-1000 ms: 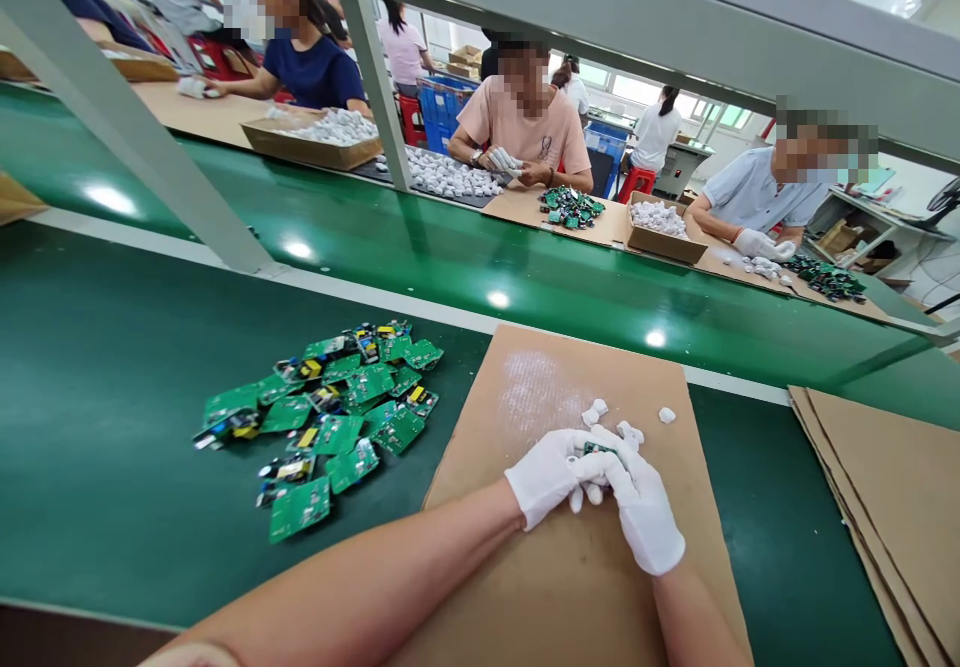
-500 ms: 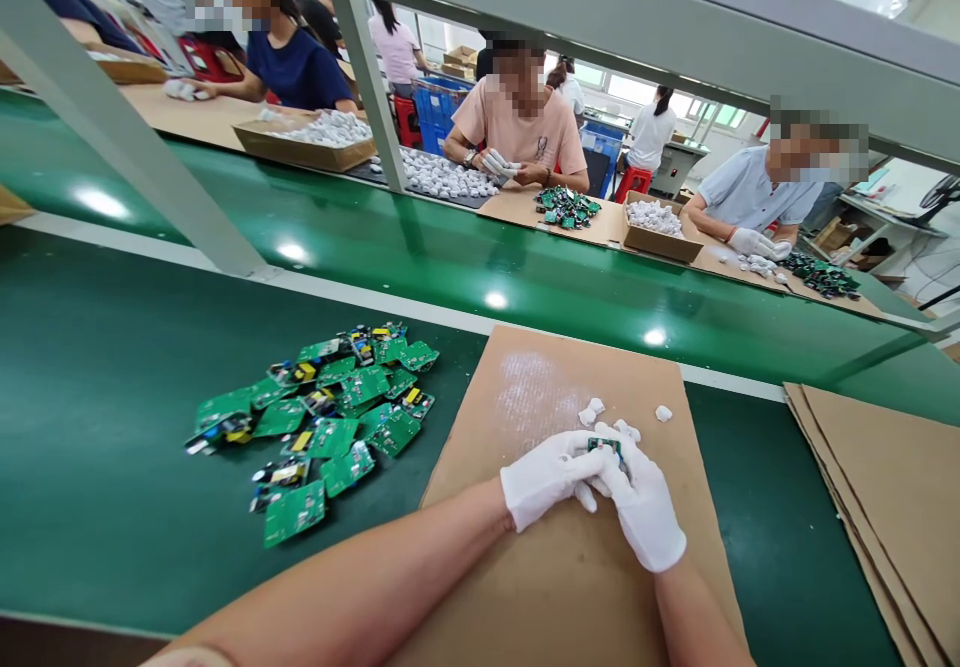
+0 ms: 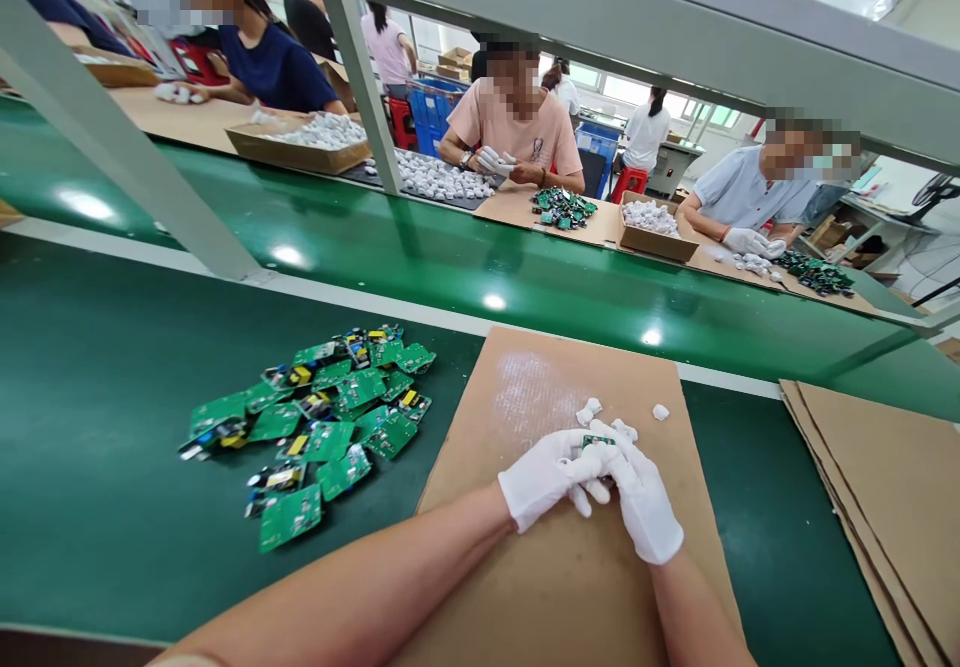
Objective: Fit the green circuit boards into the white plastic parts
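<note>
Both my hands wear white gloves and meet over a brown cardboard sheet (image 3: pixel 525 587). My left hand (image 3: pixel 536 477) and my right hand (image 3: pixel 641 507) are closed together round a small green circuit board (image 3: pixel 598 441), of which only the top edge shows between the fingers. A few small white plastic pieces (image 3: pixel 589 411) lie on the cardboard just beyond my fingers. A loose pile of green circuit boards (image 3: pixel 330 417) lies on the dark green mat to the left of the cardboard.
A shiny green conveyor belt (image 3: pixel 420 257) runs across behind the cardboard. More cardboard sheets (image 3: pixel 877 477) lie stacked at right. A grey frame post (image 3: pixel 120 127) slants at left. Across the belt several people work at boxes of white parts (image 3: pixel 300 142) and piles of boards (image 3: pixel 564 207).
My hands stay clasped on the small board and shift only slightly. The view has drifted a little to the right and up.
</note>
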### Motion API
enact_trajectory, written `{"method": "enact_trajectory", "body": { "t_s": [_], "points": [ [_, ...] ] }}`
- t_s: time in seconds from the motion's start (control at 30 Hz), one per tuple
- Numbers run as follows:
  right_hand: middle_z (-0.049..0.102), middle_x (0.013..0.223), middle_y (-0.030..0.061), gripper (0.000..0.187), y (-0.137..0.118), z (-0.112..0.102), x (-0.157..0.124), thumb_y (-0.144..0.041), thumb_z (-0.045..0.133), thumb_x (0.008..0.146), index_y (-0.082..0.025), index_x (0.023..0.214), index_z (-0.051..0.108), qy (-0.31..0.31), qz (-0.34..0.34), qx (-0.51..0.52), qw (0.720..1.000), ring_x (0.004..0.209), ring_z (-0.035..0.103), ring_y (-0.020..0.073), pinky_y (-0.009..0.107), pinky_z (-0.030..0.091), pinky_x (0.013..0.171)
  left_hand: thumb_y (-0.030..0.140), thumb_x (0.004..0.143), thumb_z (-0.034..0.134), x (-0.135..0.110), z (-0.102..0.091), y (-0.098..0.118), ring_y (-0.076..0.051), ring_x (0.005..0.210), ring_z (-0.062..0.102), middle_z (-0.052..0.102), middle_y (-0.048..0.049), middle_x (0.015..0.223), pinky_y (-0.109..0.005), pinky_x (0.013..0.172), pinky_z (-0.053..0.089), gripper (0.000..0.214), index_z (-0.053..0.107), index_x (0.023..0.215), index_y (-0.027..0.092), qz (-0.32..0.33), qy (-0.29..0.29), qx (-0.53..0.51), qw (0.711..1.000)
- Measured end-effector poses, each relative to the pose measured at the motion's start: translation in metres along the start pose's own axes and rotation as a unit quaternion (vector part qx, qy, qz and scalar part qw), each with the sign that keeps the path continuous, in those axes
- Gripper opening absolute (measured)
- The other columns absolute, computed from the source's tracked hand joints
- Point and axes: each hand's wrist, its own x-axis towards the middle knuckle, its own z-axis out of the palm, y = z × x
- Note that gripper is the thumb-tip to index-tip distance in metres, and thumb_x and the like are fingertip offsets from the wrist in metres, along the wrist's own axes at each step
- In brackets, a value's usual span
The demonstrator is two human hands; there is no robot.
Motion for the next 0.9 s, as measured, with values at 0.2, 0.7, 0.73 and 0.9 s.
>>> {"method": "enact_trajectory", "body": {
  "t_s": [0.2,0.7,0.73,0.9],
  "points": [
    [0.054,0.129,0.0052,0.049,0.006,0.0,0.003,-0.052,0.042,0.085,-0.023,0.121,0.058,0.029,-0.025,-0.017,0.999,0.132,0.03,0.0257,0.046,0.022,0.11,0.039,0.076,0.063,-0.004,0.003,0.01,-0.015,0.082,0.06,0.057,-0.0058,0.088,-0.026,0.073,0.044,0.031,0.062,0.098,0.017,-0.042,-0.027,-0.134,0.99],
    [0.066,0.107,0.008,0.046,0.007,-0.017,0.006,-0.039,0.046,0.085,-0.019,0.126,0.048,0.125,-0.059,-0.046,0.989,0.091,0.064,0.0199,0.035,0.051,0.081,0.034,0.078,0.062,-0.003,-0.003,0.014,-0.009,0.071,0.053,0.048,-0.0004,0.075,-0.019,0.061,0.037,0.024,0.056,0.093,0.017,-0.011,-0.03,-0.213,0.977],
    [0.068,0.101,0.0075,0.043,0.01,-0.02,0.009,-0.038,0.048,0.084,-0.018,0.122,0.051,0.175,-0.061,-0.094,0.978,0.085,0.065,0.0194,0.035,0.051,0.079,0.033,0.078,0.062,-0.003,-0.003,0.015,-0.009,0.073,0.053,0.049,-0.0012,0.08,-0.019,0.061,0.037,0.025,0.056,0.096,0.018,-0.007,-0.022,-0.216,0.976],
    [0.068,0.082,0.003,0.021,0.019,-0.026,0.02,-0.028,0.058,0.075,-0.022,0.093,0.066,0.163,-0.126,-0.348,0.915,0.081,0.06,0.0204,0.033,0.045,0.075,0.029,0.078,0.063,-0.001,-0.007,0.014,-0.011,0.083,0.057,0.052,-0.0072,0.106,-0.019,0.065,0.042,0.035,0.054,0.11,0.018,0.019,0.039,-0.179,0.983]
  ]
}}
